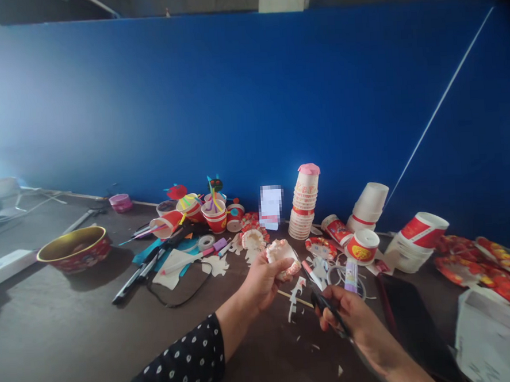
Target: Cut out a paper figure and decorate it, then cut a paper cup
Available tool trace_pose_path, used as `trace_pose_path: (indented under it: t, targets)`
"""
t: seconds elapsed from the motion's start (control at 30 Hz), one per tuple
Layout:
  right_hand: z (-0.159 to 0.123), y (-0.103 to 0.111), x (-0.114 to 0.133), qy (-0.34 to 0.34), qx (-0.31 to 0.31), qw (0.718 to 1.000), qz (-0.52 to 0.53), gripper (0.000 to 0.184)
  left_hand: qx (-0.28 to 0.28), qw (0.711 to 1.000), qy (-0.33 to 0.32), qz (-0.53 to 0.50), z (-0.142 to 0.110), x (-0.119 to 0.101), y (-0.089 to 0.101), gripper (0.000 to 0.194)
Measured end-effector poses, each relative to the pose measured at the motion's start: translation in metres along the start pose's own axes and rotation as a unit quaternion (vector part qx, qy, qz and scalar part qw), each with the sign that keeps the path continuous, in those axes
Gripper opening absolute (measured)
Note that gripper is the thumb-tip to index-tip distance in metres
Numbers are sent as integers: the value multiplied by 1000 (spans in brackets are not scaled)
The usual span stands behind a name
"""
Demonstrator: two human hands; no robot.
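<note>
Pinched in my left hand [266,277] is a cut paper cup piece [281,251], white with a ragged, scalloped rim and some red print. My right hand [338,310] grips black-handled scissors [318,298], and their blades reach up toward the right edge of the piece. Below the two hands lie a jagged white paper strip [295,299] and small paper scraps. A thin wooden stick [295,298] shows partly under the strip. Just beyond the scissors are a red and white marker [312,275] and a glue stick [350,274].
Behind my hands stands a tall stack of paper cups [303,208], with more cups [417,241] to its right. Cups with colourful pipe cleaners [215,213] are at the back left. A gold-rimmed bowl [75,251] sits at left, a dark phone [412,319] at right. A blue partition [232,100] rises behind.
</note>
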State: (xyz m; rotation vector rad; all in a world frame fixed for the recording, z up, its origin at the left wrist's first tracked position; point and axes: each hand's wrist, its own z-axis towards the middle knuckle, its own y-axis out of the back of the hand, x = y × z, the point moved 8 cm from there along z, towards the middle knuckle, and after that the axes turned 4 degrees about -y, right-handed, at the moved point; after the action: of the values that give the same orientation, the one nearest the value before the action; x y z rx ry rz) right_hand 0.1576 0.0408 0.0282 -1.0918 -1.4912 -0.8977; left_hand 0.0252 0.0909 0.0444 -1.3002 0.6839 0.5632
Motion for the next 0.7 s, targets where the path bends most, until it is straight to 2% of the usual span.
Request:
trace_pose_path:
  t: [0.27,0.4,0.7]
  targets:
    - [-2,-8,4,17,-8,1000,6,46,-62,997,37,-15,-5,9,4,30]
    - [0,-10,3,31,-10,999,8,46,-62,997,34,-22,-9,8,-2,25]
    - [-1,-10,1,35,-45,998,27,47,-67,996,33,-41,-12,7,-7,27]
